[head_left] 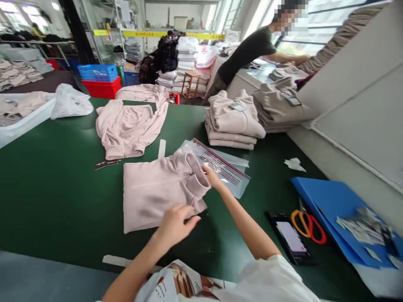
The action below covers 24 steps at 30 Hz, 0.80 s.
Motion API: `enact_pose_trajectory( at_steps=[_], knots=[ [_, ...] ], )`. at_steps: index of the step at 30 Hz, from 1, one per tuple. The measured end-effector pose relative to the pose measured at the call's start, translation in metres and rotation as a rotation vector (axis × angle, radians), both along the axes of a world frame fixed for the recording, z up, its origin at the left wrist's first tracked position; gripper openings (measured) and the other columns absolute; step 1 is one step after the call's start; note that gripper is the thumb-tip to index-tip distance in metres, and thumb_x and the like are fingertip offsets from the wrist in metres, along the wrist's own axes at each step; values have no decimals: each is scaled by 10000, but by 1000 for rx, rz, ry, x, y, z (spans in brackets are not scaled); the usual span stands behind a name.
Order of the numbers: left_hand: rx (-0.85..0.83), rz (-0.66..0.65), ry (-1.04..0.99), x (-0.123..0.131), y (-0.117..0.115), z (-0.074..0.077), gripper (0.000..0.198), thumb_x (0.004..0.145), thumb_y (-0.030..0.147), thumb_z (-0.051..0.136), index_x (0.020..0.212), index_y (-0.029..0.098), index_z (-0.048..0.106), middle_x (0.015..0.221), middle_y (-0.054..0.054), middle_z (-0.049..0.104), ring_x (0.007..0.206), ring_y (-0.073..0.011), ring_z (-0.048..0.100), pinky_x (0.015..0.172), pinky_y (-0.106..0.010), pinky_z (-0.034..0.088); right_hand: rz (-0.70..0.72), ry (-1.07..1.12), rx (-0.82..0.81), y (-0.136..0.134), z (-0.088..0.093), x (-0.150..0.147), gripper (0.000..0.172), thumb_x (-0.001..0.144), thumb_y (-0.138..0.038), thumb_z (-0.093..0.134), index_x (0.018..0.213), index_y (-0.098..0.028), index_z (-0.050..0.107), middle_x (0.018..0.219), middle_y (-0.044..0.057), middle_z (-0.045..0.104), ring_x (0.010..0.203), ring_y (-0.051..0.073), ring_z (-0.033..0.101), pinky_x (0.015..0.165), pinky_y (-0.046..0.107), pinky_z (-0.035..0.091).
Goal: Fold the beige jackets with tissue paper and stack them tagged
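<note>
- The folded top [154, 188] lies flat on the green desk [63, 188], near the middle of its near edge; its collar points toward the right edge.
- The left hand [176, 226] is open and a little blurred, fingers loosely curved over the top's near side, thumb held apart; whether it presses the cloth, I cannot tell.
- The right hand [214, 178] is at the collar, its fingertips partly hidden there; whether it grips the cloth, I cannot tell.
- A clear bag [233, 184] with printed lines lies just beyond the collar, partly covered by it; a white strip [162, 149] lies just beside the top, on its far side.
- Toward the far edge, left of its middle, a second top [126, 126] lies loosely spread; a dark tag [107, 164] shows at its near end.
- Right of the far edge's middle stands a pile [233, 132] of folded tops; another pile [280, 105] stands by the far right corner.
- Toward the near right corner lie a phone [289, 237], scissors [309, 224] and a blue folder [327, 197]; a paper scrap [295, 164] lies near the right edge.
- Beyond the desk, a co-worker [245, 58] leans over another work surface.
</note>
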State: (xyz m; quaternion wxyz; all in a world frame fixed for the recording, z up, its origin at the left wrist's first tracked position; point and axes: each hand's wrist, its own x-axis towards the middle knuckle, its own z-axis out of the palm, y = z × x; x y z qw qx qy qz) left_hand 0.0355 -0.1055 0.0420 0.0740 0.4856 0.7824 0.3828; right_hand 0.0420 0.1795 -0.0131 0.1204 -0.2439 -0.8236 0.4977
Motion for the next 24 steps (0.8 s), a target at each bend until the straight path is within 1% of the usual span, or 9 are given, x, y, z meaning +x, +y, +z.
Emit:
enact_pose_trajectory(
  at_steps=[2, 5, 9, 11, 14, 17, 19, 21, 24],
  knots=[
    [-60, 119, 5, -40, -15, -9, 222, 941, 322, 503, 1009, 228, 692, 1031, -100, 700, 995, -279, 646, 922, -420, 517, -175, -92, 13, 2, -19, 49, 218, 831, -303, 592, 1017, -207, 651, 1100, 121, 673, 1057, 288, 624, 1027, 492, 460],
    [-157, 547, 111, -114, -40, -27, 431, 901, 405, 544, 1255, 167, 600, 1354, -198, 556, 1354, -410, 412, 1140, -586, 302, -426, -133, -18, -25, -45, 119, 319, 853, -409, 523, 1091, -212, 602, 1190, 158, 633, 1101, 316, 603, 1030, 506, 457],
    [-261, 637, -205, -158, -57, -54, 689, 909, 535, 487, 1477, 168, 354, 1527, -197, 391, 1434, -377, 334, 1159, -546, 299, -296, -129, -478, -115, -70, 165, 500, 817, -649, 518, 1142, -270, 554, 1090, 119, 659, 938, 276, 663, 877, 469, 546],
    [-259, 636, -276, -146, -61, -61, 685, 919, 577, 441, 1477, 194, 337, 1534, -183, 386, 1408, -360, 388, 1132, -499, 351, -197, -89, -682, -155, -76, 164, 640, 777, -710, 541, 1245, -276, 496, 1149, 107, 642, 941, 257, 671, 883, 458, 549],
    [-347, 660, -261, -100, -71, -57, 722, 890, 641, 446, 1434, 175, 358, 1419, -213, 505, 1282, -380, 521, 1018, -472, 439, -273, -4, -684, -175, -76, 148, 794, 764, -721, 539, 1373, -241, 372, 1260, 132, 576, 1044, 250, 639, 959, 438, 520],
    [-541, 491, -336, -44, -84, -36, 757, 852, 664, 501, 1383, 137, 383, 948, -137, 699, 917, -346, 676, 778, -393, 490, -396, -29, -447, -151, -72, 142, 835, 769, -656, 556, 1418, -183, 328, 1313, 178, 514, 1110, 279, 587, 1003, 458, 488],
    [-645, 261, -415, -15, -90, -16, 630, 860, 639, 519, 1282, 172, 490, 700, -36, 658, 708, -287, 659, 658, -333, 449, -423, -72, -221, -127, -67, 147, 779, 786, -574, 566, 1413, -159, 364, 1357, 198, 477, 1215, 316, 516, 1078, 493, 420],
    [-686, 90, -404, -2, -84, 3, 430, 899, 611, 488, 1038, 226, 622, 606, -2, 606, 599, -236, 605, 598, -306, 398, -437, -90, -5, -106, -56, 153, 657, 826, -494, 537, 1378, -152, 435, 1387, 203, 457, 1313, 341, 427, 1134, 522, 341],
    [-548, 115, -209, -11, -51, 17, 369, 945, 535, 450, 832, 243, 645, 695, -29, 641, 653, -223, 610, 641, -317, 421, -391, -56, 211, -86, -30, 147, 451, 908, -418, 460, 1287, -190, 548, 1382, 175, 486, 1315, 331, 426, 1123, 520, 341]
  ],
)
